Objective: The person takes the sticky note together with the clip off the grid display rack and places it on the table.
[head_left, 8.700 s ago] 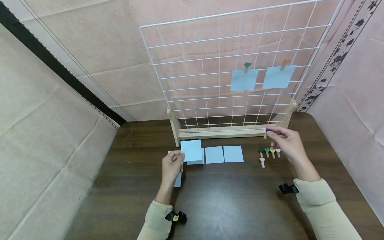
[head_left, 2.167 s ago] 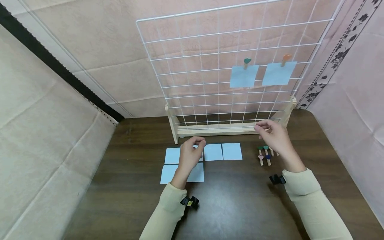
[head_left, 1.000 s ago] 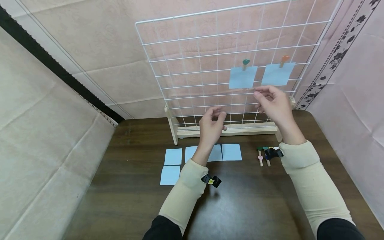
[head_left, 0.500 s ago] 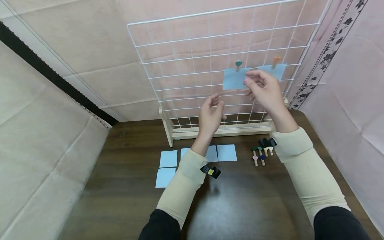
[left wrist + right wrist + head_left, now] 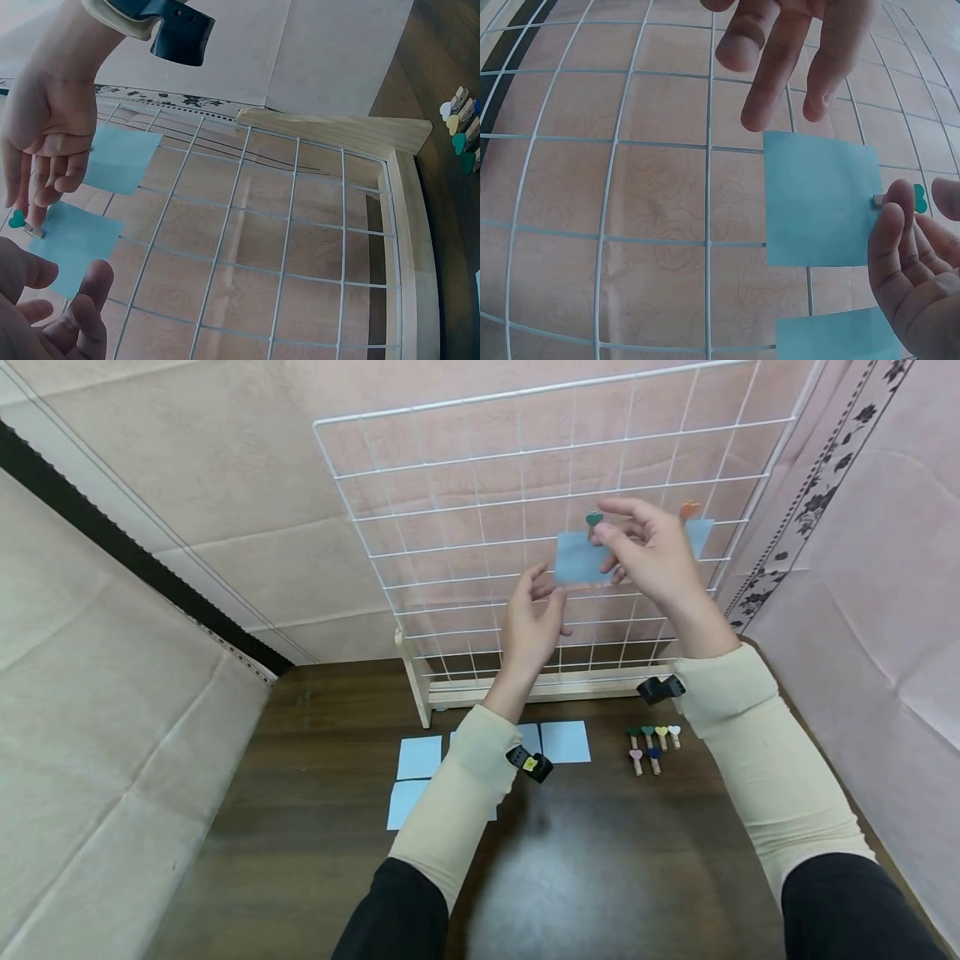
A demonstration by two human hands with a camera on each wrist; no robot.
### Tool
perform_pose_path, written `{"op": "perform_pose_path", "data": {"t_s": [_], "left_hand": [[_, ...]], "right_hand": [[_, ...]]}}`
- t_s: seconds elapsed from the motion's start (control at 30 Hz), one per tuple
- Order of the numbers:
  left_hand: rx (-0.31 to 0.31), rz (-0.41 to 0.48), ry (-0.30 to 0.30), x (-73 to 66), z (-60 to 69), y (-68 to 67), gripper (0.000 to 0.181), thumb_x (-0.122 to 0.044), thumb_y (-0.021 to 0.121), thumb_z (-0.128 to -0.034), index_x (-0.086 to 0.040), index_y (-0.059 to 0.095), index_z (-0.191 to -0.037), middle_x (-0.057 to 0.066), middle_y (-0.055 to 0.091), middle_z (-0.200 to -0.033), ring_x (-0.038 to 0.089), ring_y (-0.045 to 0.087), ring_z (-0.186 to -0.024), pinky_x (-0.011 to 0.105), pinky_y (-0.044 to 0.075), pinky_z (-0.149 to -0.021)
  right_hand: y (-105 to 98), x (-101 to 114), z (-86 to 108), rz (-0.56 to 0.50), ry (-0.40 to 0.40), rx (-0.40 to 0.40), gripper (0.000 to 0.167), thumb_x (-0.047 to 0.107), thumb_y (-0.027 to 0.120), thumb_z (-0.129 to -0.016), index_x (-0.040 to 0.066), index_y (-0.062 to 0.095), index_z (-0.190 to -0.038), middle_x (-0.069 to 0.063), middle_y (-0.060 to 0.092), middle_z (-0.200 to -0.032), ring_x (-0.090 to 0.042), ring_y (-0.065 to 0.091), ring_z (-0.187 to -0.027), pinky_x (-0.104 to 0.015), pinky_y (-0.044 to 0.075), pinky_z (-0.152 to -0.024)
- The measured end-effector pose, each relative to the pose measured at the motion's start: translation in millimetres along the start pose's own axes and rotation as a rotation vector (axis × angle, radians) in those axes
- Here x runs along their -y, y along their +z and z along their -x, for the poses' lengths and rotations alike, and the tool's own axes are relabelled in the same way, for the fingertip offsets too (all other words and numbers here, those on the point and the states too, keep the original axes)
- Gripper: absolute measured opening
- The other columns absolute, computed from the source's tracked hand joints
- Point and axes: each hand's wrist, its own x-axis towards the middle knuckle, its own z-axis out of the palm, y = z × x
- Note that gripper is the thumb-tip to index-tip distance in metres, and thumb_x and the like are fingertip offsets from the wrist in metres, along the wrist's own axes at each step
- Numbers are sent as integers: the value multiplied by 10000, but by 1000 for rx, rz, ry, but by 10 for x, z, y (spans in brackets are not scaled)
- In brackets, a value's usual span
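Observation:
A blue paper square (image 5: 576, 560) hangs on the white wire grid (image 5: 465, 518) under a wooden clip with a green heart (image 5: 594, 517). Beside that clip is my right hand (image 5: 654, 556); in the right wrist view a bent finger (image 5: 900, 196) is against the clip, while the thumb (image 5: 946, 199) stands apart from it. Lower left of the square, my left hand (image 5: 528, 631) is raised, fingers loosely bent and holding nothing. Partly behind my right hand hangs a second blue square (image 5: 699, 535), with an orange heart clip (image 5: 689, 511).
Several blue squares (image 5: 566, 742) lie on the brown table (image 5: 600, 877), some covered by my left sleeve. To their right are several heart clips (image 5: 654, 752) in two rows. A wooden base (image 5: 416, 681) holds the grid upright. Light cloth surrounds the table.
Earlier my left hand held a blue square and my right a clip; both were laid on the table. Since then both empty hands have risen to the grid, the right reaching the green heart clip.

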Motion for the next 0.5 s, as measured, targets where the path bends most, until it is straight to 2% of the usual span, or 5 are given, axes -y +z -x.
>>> {"op": "perform_pose_path", "data": {"t_s": [0.27, 0.5], "left_hand": [[-2, -39, -3, -46, -117, -6, 488, -115, 589, -1071, -28, 486, -1540, 208, 675, -1307, 235, 707, -579, 365, 620, -620], [-13, -29, 31, -68, -139, 17, 331, -72, 587, -1065, 16, 616, -1383, 195, 724, -1120, 239, 667, -503, 400, 592, -522]], "right_hand": [[48, 43, -82, 49, 22, 32, 413, 214, 638, -1066, 32, 620, -1437, -49, 742, -956, -133, 666, -647, -218, 556, -558], [54, 26, -100, 99, -4, 13, 334, 185, 616, -1076, -12, 661, -1341, -35, 734, -903, -111, 664, -638, -205, 543, -565]]}}
